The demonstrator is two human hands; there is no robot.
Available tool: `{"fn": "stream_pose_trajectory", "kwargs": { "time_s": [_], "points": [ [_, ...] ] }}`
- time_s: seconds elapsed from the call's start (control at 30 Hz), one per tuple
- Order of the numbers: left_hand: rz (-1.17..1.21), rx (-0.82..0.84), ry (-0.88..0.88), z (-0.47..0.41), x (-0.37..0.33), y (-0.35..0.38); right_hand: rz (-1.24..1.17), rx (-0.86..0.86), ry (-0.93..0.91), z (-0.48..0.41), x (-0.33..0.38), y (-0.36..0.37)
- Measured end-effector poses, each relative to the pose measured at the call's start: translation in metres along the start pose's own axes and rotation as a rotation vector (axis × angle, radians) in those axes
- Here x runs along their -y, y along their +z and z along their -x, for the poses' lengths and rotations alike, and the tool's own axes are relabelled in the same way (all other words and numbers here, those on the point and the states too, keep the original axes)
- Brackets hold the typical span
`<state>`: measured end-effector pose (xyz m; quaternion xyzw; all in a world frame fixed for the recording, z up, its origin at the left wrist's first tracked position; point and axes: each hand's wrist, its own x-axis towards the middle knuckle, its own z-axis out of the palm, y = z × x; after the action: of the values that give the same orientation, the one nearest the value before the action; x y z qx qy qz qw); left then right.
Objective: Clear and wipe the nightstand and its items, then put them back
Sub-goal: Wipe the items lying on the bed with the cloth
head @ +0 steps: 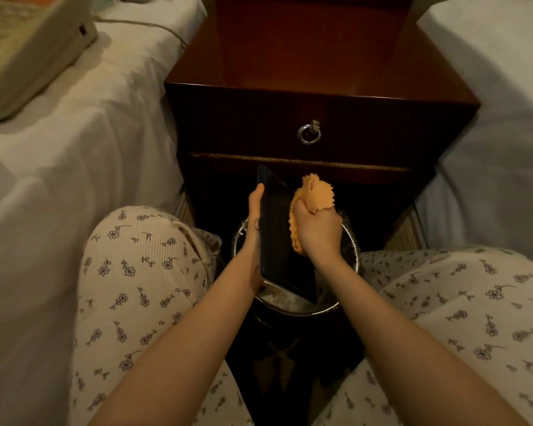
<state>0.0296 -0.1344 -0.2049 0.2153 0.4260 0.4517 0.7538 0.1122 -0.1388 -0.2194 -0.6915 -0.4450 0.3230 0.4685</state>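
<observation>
Hands low in front of the nightstand [314, 56], over a lined bin [293, 311]. The left hand [254, 216] grips the left edge of a dark flat panel [276, 241] and holds it upright, thumb along the edge. The right hand [319, 230] is clenched round a bunched orange cloth [316, 195], pressed to the panel's face.

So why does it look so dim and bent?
Head view: dim warm light, wide-angle bends bed edges; dark flat item nearly merges with shadow under the nightstand; orange cloth stands out; glints on ring pull and bin rim.
</observation>
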Motion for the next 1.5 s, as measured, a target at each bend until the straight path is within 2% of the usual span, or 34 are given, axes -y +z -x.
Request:
{"fn": "stream_pose_trajectory", "kwargs": {
  "time_s": [0.07, 0.13, 0.33, 0.43, 0.53, 0.63, 0.77, 0.87, 1.1, 1.2, 1.23, 1.33, 1.4, 1.5],
  "points": [
    [-0.074, -0.006, -0.034, 0.0, -0.001, -0.002, 0.055, 0.015, 0.108, 0.0, -0.007, 0.0],
    [-0.083, -0.025, -0.039, -0.001, -0.003, -0.005, 0.0, 0.064, 0.137, 0.009, -0.006, 0.007],
    [0.11, -0.062, 0.036, -0.009, -0.003, -0.012, -0.21, 0.244, -0.034, 0.031, 0.015, 0.015],
    [0.151, -0.042, 0.046, -0.007, -0.004, -0.01, -0.163, 0.241, -0.137, 0.033, 0.017, 0.009],
    [0.217, -0.072, 0.075, -0.009, -0.012, -0.015, -0.107, 0.32, -0.246, 0.033, 0.016, 0.004],
    [0.266, -0.118, 0.106, -0.01, -0.018, -0.02, -0.062, 0.387, -0.237, 0.031, 0.016, 0.001],
    [0.322, -0.093, 0.159, -0.009, -0.016, -0.02, 0.04, 0.283, -0.069, 0.022, 0.005, 0.0],
    [0.252, -0.086, 0.133, -0.004, -0.017, -0.017, 0.109, 0.19, 0.109, 0.011, -0.008, 0.0],
    [0.063, -0.005, 0.096, -0.004, -0.018, -0.015, 0.211, 0.11, 0.199, -0.001, -0.022, -0.003],
    [-0.118, 0.05, 0.08, -0.005, -0.019, -0.01, 0.094, -0.008, 0.214, -0.014, -0.01, -0.013],
    [-0.143, 0.088, 0.016, -0.003, -0.019, -0.008, 0.035, -0.039, 0.227, -0.019, -0.003, -0.017],
    [-0.246, 0.182, -0.131, -0.004, -0.015, -0.01, -0.075, -0.028, 0.276, -0.032, 0.004, -0.022],
    [-0.321, 0.199, -0.133, -0.007, -0.011, -0.014, -0.156, -0.031, 0.304, -0.03, 0.007, -0.022],
    [-0.384, 0.2, -0.144, -0.002, -0.005, -0.014, -0.405, -0.067, 0.344, -0.026, 0.016, -0.024]
  ]
}}
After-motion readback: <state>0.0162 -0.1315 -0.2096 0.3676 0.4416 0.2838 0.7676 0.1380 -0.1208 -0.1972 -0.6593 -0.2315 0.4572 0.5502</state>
